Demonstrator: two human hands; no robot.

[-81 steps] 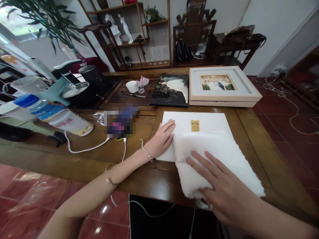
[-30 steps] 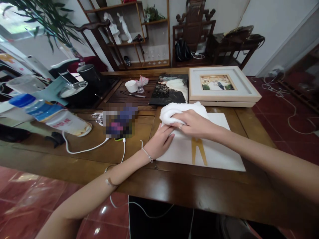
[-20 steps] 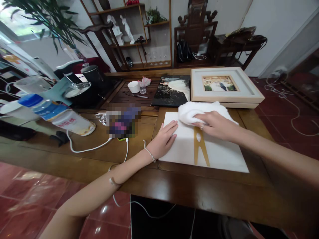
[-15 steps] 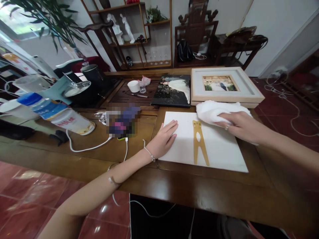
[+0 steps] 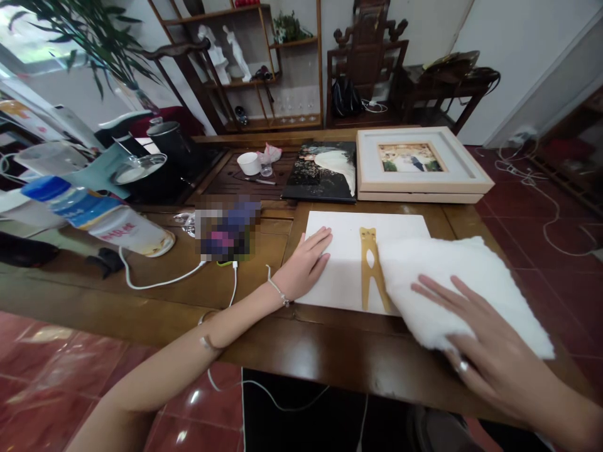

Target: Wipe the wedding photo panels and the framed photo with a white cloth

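My left hand (image 5: 301, 267) lies flat on the left part of a white board (image 5: 343, 276), fingers stretched out. On the board rests a flat gold-yellow cutout (image 5: 365, 282) with a cat-like head, an oval hole and two long legs. My right hand (image 5: 485, 339) presses with spread fingers on a white cloth (image 5: 499, 276). That cloth is unfolded over the board's right part and the table beside it, its left edge touching the cutout. The board's lower right corner is hidden beneath it.
Behind the board are a pale picture frame (image 5: 471, 166) and a dark photo panel (image 5: 301, 172). To the left lie a blue-capped bottle (image 5: 113, 226), a blurred-out object (image 5: 228, 229) with white cables, and a black pot (image 5: 160, 179). A white cup (image 5: 249, 164) stands farther back.
My right hand has come nearer and down to the right, spreading the bunched cloth out over the board's right side. My left hand keeps its place on the board.
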